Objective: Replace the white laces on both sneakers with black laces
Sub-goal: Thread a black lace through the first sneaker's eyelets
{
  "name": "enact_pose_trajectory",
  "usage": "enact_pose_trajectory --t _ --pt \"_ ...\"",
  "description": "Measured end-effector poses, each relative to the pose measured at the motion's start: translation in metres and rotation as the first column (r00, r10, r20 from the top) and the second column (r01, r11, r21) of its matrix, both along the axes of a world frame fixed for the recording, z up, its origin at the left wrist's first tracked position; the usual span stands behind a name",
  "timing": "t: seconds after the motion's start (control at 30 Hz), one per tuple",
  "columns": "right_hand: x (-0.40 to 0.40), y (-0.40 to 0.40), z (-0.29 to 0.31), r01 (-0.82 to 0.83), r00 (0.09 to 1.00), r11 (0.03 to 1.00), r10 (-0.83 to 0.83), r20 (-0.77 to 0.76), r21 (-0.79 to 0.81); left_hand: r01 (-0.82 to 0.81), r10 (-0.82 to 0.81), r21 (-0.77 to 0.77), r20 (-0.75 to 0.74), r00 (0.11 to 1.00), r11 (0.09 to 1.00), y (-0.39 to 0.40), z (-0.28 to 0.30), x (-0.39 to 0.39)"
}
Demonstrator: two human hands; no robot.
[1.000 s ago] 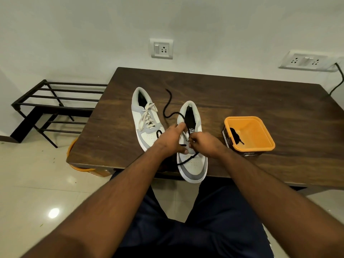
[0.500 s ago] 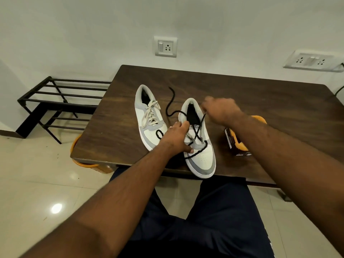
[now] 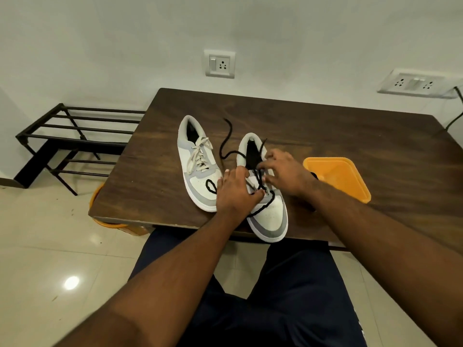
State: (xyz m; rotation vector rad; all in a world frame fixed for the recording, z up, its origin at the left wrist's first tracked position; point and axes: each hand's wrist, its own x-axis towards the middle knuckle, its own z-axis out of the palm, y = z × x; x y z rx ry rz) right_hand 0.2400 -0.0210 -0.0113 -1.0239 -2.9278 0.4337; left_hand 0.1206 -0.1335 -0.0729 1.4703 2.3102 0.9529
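Two white-and-grey sneakers stand side by side near the front edge of the dark wooden table [image 3: 350,136]. The left sneaker [image 3: 194,159] carries a white lace [image 3: 199,156]. The right sneaker [image 3: 270,216] is partly threaded with a black lace [image 3: 226,144], whose free ends trail over the table and over the left sneaker's toe. My left hand [image 3: 236,191] grips the right sneaker's side at the eyelets. My right hand [image 3: 285,171] pinches the black lace over the tongue.
An orange tub [image 3: 338,176] with something black inside stands right of the sneakers, partly behind my right forearm. A black metal rack [image 3: 67,141] stands on the floor to the left. An orange bucket [image 3: 100,216] sits under the table's left corner. My legs are under the front edge.
My right hand, which had pulled the lace up and away over the heel, has come back down to the tongue. My left hand has stayed on the right sneaker.
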Motion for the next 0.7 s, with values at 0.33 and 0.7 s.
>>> enact_pose_trajectory --t 0.33,0.7 --pt "-0.017 0.000 0.007 -0.214 0.908 0.969 0.151 0.392 0.123 0.032 -0.056 -0.229 -0.098 0.994 0.973 0.002 0.008 0.007" --pt "-0.024 0.110 0.127 0.154 0.976 0.724 -0.218 0.012 0.673 0.004 -0.030 -0.229 -0.110 0.993 0.973 0.004 0.008 0.009"
